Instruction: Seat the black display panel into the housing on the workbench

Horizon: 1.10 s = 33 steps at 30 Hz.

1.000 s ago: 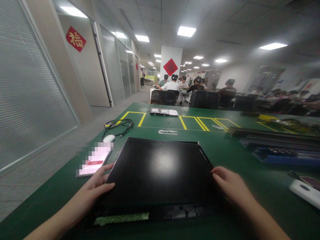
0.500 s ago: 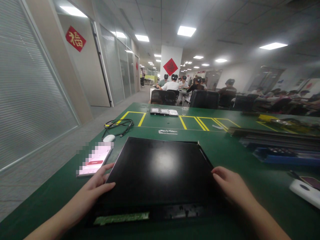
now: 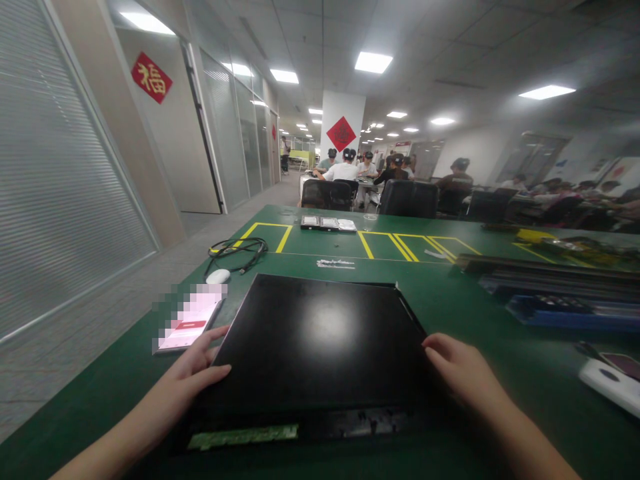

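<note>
Head view: black panel is flanked by left hand and right hand, fingers flat, unclenched, on its side edges.

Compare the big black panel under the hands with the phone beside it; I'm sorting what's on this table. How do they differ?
The black panel is far larger than the phone. The panel's face is dark and only reflects a ceiling light, while the phone's screen is lit pink and white. The left hand and right hand rest flat on the panel's side edges; the phone lies just beyond the left hand's fingertips, seemingly untouched. Both lie flat on the green table.
</note>
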Motion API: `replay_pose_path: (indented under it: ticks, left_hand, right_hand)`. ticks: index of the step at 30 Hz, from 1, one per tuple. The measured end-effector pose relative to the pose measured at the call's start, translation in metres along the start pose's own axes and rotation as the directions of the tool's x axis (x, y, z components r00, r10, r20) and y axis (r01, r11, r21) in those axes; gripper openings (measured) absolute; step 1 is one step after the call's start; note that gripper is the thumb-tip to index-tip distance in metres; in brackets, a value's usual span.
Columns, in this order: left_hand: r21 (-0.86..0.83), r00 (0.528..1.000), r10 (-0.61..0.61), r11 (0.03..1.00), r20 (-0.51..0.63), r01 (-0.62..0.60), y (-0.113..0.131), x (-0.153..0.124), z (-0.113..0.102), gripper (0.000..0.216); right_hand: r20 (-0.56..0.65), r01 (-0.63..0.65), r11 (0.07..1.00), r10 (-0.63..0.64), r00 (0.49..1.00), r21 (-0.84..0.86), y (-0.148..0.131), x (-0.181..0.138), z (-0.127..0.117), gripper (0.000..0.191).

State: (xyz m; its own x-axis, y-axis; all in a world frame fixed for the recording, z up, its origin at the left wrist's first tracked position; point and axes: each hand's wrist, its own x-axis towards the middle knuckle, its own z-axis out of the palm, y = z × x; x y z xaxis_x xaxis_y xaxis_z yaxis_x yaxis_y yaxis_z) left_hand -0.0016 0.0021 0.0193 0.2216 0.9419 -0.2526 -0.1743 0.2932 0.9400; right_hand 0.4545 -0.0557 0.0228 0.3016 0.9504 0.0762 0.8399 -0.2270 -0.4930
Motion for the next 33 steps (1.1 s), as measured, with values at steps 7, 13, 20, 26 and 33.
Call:
replay_pose_path:
  ticks: [7,13,20,26,33]
  left_hand:
    - [-0.030,0.999,0.026,0.999,0.037,-0.025,-0.0021,0.0002,0.0005,0.085]
    - [-0.037,1.000,0.017,0.999,0.016,-0.017,-0.0010,0.0010,0.0029,0.102]
    - [-0.025,1.000,0.011,1.000,-0.003,-0.011,-0.0015,0.0011,0.0028,0.097]
    - [-0.002,1.000,-0.004,1.000,-0.016,0.004,-0.0013,0.0007,0.0016,0.095]
    - [-0.006,0.997,0.004,1.000,-0.078,-0.004,-0.0001,0.0006,0.0069,0.097]
  right_hand:
    - [0.023,-0.005,1.000,0.005,1.000,-0.005,0.0027,0.0013,0.0002,0.026]
    - [0.029,-0.005,1.000,0.005,1.000,-0.015,-0.0005,0.0001,-0.0010,0.026]
    - [0.016,0.009,1.000,-0.008,1.000,-0.010,0.0033,0.0017,0.0020,0.028]
    - [0.022,0.007,1.000,-0.007,1.000,-0.013,0.0038,0.0017,0.0020,0.028]
    - [-0.005,0.025,1.000,-0.025,1.000,0.008,0.0046,0.0016,0.0017,0.027]
